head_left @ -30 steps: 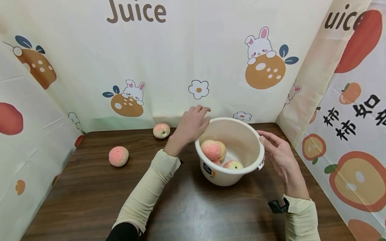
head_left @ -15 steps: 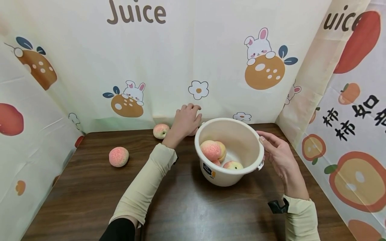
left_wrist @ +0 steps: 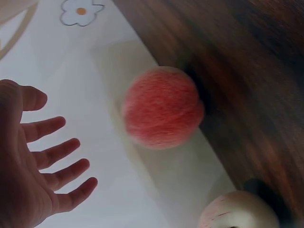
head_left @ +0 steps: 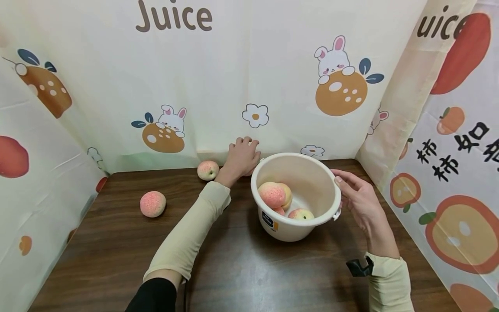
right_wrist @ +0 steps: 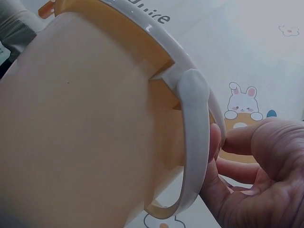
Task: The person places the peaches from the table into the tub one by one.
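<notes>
R hand [head_left: 360,201]'s pinching 1 bucket [head_left: 294,232], 4 peaches [head_left: 271,193] vis. inside; L hand [head_left: 240,159]'s loose, holding 0; 3 peaches [head_left: 153,204] on tbl [head_left: 245,273].

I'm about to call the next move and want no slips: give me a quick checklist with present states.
1. Left grip free: ok; open, holding nothing.
2. Nearest peach in that grip: not ok; the left wrist view shows a gap.
3. Bucket held: ok; the right grip is on its rim.
4. Bucket mouth uncovered: ok.
5. All peaches inside: not ok; the nearest peach, left peach and rear peach lie outside.
6. Exact count inside: cannot tell; the bucket's peaches overlap.
</notes>
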### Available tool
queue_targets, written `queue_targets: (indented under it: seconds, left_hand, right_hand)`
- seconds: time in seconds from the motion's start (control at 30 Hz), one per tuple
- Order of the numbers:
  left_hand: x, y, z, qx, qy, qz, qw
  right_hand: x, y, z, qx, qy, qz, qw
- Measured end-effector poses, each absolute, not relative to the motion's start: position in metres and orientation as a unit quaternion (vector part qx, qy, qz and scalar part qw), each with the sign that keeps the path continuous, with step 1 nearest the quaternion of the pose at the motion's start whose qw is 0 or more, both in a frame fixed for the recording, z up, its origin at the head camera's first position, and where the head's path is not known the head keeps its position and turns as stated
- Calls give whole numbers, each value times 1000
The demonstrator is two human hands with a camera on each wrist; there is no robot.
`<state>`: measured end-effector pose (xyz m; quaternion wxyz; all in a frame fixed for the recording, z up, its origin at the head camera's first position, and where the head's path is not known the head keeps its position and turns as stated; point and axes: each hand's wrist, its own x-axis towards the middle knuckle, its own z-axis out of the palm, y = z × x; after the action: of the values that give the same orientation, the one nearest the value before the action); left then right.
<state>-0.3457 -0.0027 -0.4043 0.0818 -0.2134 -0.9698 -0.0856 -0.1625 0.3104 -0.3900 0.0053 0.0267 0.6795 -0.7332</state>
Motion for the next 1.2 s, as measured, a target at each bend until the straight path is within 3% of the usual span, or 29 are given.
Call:
queue_targets:
  seconds: [0.87, 1.2]
  left_hand:
    - [-350, -7, -455, -223, -969, -96, 41]
    - [-355, -8, -467, -222, -968, -102, 52]
  right_hand:
    - [-164, 310, -393, 0, 659, -752, 3]
    - [-163, 311, -392, 2, 664, -748, -3]
